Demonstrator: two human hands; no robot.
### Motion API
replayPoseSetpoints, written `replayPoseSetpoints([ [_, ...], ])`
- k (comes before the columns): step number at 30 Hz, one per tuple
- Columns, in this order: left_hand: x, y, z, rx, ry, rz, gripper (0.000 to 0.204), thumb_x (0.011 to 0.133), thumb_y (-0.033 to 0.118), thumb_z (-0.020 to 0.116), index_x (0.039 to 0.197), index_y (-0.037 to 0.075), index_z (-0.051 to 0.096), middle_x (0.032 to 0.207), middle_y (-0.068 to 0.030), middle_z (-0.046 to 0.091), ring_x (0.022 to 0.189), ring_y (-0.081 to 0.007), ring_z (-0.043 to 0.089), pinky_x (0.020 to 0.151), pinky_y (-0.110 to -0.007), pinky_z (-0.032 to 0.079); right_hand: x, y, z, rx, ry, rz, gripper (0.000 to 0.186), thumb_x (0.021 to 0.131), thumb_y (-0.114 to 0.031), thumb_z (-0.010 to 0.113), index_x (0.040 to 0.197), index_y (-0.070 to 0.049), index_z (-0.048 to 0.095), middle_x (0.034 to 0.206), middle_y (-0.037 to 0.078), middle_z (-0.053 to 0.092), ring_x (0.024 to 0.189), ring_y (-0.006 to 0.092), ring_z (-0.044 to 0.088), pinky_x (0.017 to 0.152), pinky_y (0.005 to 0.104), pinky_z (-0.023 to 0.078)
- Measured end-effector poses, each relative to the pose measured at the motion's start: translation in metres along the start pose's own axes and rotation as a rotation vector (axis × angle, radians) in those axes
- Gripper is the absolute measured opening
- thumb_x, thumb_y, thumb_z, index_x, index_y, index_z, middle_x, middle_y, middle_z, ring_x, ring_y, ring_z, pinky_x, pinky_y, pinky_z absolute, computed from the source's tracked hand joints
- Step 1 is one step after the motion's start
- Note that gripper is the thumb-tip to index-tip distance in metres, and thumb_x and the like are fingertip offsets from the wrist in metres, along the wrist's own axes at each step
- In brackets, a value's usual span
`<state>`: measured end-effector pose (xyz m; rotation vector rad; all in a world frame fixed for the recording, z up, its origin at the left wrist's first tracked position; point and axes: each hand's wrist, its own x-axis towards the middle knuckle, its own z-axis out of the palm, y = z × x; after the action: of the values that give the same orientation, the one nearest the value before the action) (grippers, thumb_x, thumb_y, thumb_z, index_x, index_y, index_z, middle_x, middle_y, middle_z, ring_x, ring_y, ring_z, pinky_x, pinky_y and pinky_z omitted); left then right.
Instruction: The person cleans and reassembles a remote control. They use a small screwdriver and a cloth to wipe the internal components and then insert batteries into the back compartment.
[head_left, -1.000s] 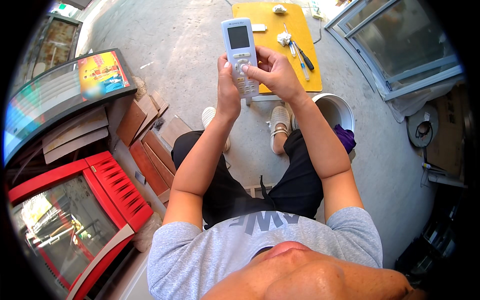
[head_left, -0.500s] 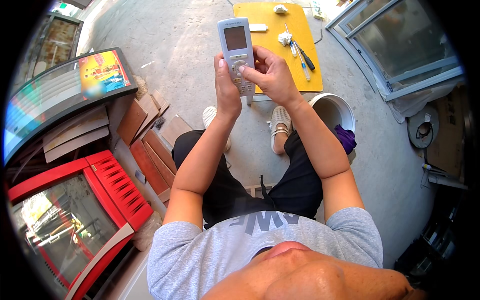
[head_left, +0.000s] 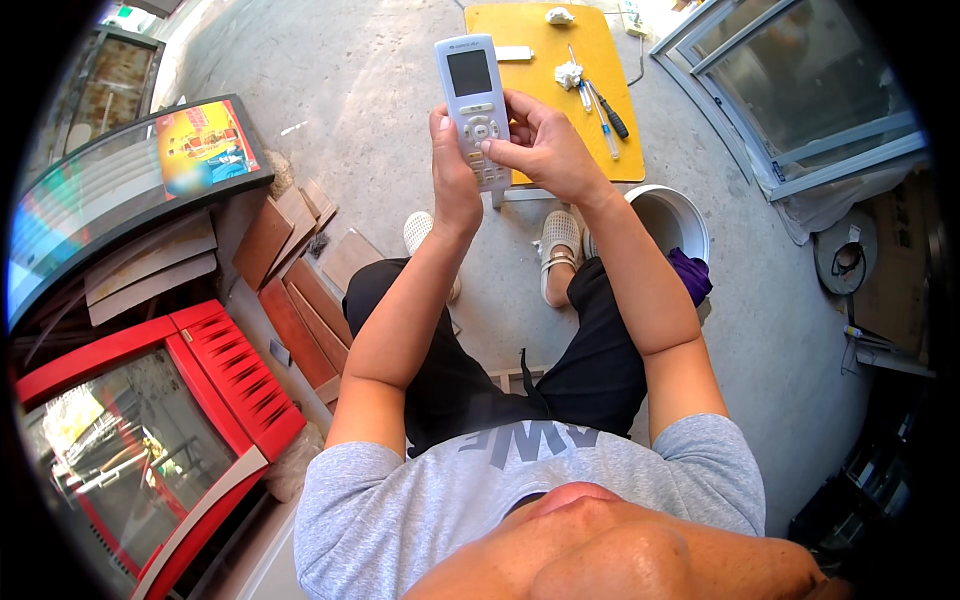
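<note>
A white remote control (head_left: pixel 474 105) stands upright between my hands, its dark screen and buttons facing me. My left hand (head_left: pixel 456 180) wraps its left side, the thumb lying along the edge. From the right, my right hand (head_left: pixel 548 148) grips it too; its thumb tip lies over the lower buttons, and its other fingers go partly out of sight behind the remote. Beyond them is a yellow table (head_left: pixel 550 100) with a screwdriver (head_left: pixel 612 115), a thin blue-and-clear tool (head_left: pixel 605 130), crumpled white tissue (head_left: pixel 568 76) and a flat white piece (head_left: pixel 515 54), perhaps a cover.
A white bucket (head_left: pixel 690 215) with a purple cloth (head_left: pixel 690 275) over its rim stands right of my legs. Framed window panels (head_left: pixel 800 90) lean at the far right. On the left are a red-framed glass cabinet (head_left: pixel 230 375), wooden boards (head_left: pixel 305 315) and a curved glass case (head_left: pixel 130 150).
My right thumb has moved down from the round button pad to the lower buttons. The remote has tilted slightly, and its screen looks darker. Both hands keep their hold.
</note>
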<state>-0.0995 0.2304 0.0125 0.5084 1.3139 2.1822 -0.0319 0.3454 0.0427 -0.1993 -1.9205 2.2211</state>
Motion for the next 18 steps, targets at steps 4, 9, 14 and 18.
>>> replayPoseSetpoints([
  [4, -0.001, -0.001, 0.001, 0.024, 0.039, 0.028, 0.036, 0.102, 0.036, 0.023, 0.117, 0.008, 0.042, 0.102, -0.0093, 0.06, 0.09, -0.0154, 0.062, 0.081, -0.031, 0.053, 0.002, 0.0, 0.005, 0.005, 0.032, -0.01, 0.055, 0.082, -0.002, 0.065, 0.134, 0.006, 0.047, 0.116, 0.011, 0.063, 0.101, 0.0149, 0.064, 0.091, 0.03, 0.052],
  [9, -0.001, 0.002, 0.001, -0.007, 0.045, -0.007, 0.037, 0.101, 0.036, 0.022, 0.116, 0.009, 0.042, 0.102, -0.0097, 0.06, 0.088, -0.016, 0.063, 0.078, -0.031, 0.054, 0.001, -0.002, -0.001, -0.034, -0.022, 0.007, 0.054, 0.084, -0.004, 0.064, 0.134, 0.006, 0.048, 0.118, 0.011, 0.063, 0.103, 0.0151, 0.063, 0.091, 0.0298, 0.052],
  [14, -0.001, 0.006, 0.002, -0.012, 0.065, -0.065, 0.038, 0.099, 0.034, 0.021, 0.115, 0.01, 0.046, 0.099, -0.0106, 0.063, 0.082, -0.02, 0.065, 0.068, -0.034, 0.057, 0.001, -0.001, -0.011, 0.045, -0.039, -0.009, 0.049, 0.09, -0.01, 0.061, 0.134, 0.007, 0.05, 0.121, 0.013, 0.062, 0.107, 0.0158, 0.062, 0.093, 0.0304, 0.051],
  [18, -0.001, 0.008, 0.004, 0.014, 0.078, -0.071, 0.038, 0.099, 0.034, 0.021, 0.115, 0.01, 0.046, 0.1, -0.0109, 0.063, 0.081, -0.0203, 0.066, 0.066, -0.035, 0.059, 0.003, 0.002, -0.01, 0.029, -0.029, -0.018, 0.045, 0.092, -0.008, 0.058, 0.134, 0.007, 0.051, 0.121, 0.012, 0.062, 0.107, 0.0157, 0.062, 0.093, 0.0299, 0.051],
])
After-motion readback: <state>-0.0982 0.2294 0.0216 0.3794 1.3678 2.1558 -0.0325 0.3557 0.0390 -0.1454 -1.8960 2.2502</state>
